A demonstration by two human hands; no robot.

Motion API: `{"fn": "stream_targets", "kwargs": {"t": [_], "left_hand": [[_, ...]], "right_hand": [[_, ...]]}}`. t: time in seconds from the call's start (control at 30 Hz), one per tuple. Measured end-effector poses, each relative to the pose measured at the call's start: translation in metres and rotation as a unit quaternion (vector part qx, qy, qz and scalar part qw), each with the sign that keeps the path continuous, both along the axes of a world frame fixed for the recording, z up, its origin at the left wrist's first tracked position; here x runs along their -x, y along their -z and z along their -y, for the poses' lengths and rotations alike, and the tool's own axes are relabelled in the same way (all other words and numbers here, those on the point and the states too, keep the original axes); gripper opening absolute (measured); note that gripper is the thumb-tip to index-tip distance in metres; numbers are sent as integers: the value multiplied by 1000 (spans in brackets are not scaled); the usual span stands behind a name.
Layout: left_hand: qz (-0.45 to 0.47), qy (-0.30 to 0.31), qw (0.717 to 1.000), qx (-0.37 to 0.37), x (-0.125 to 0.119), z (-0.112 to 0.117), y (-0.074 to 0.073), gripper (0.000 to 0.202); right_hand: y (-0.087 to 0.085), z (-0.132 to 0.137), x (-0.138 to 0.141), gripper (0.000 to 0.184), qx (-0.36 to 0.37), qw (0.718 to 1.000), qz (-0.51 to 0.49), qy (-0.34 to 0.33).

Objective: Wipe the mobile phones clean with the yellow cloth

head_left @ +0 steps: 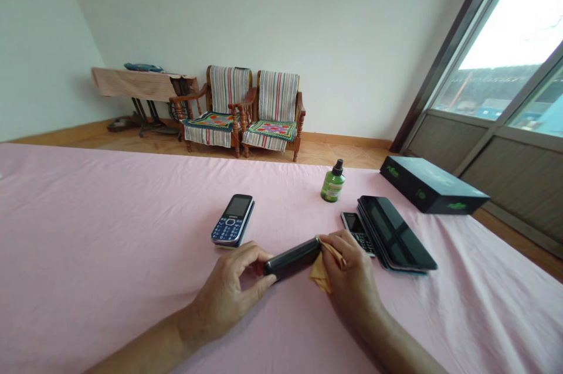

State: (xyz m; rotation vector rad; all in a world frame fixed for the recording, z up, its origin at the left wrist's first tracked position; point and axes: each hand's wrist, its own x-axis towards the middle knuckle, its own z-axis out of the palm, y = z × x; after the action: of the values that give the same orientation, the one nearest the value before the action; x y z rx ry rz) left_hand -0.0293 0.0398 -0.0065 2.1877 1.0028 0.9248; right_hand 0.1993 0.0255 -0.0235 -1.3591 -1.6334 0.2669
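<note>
A dark mobile phone (292,259) is held edge-up above the pink cloth, tilted with its right end higher. My left hand (229,289) grips its left end between thumb and fingers. Pinched in my right hand (349,271) is a yellow cleaning cloth (321,274), pressed against the phone's right end. Beyond my left hand lies a blue keypad phone (232,221), which rests on another flat item. Just past my right hand, a small black keypad phone (358,233) lies partly hidden beside a stacked tablet (398,233) with a dark glossy screen.
A green spray bottle (333,183) with a black top stands upright farther back. At the right edge sits a black box (433,183). Pink fabric (109,233) covers the surface. Two wooden chairs (272,122) and a cloth-covered sewing table (136,84) stand by the wall.
</note>
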Motion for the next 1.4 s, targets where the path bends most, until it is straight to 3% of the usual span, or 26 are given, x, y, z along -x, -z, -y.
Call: {"fn": "stream_targets", "kwargs": {"t": [0.3,0.43,0.53,0.63,0.93,1.27,1.4], "left_hand": [[1,0,1000,-5,0,0,0,8],[-4,-2,1000,-6,0,0,-1,6],[-7,-3,1000,-4,0,1,-1,5],[-9,-7,1000,-6,0,1,-1,4],[-1,-9,1000,5,-1,1,-3,4],[11,-10,1000,18,-1,0,-1,5],[39,-18,997,70,-1,-1,-4,8]], "right_hand": [[-2,1,-4,25,41,997,71,-6],[-12,3,-5,24,-48,997,51,14],[-17,5,1,27,-98,994,41,-39],[-16,8,9,28,-75,995,27,-64],[-4,3,12,26,-5,995,-93,24],[-3,4,3,25,62,998,-3,-7],[-8,5,-1,24,76,997,-5,-18]]}}
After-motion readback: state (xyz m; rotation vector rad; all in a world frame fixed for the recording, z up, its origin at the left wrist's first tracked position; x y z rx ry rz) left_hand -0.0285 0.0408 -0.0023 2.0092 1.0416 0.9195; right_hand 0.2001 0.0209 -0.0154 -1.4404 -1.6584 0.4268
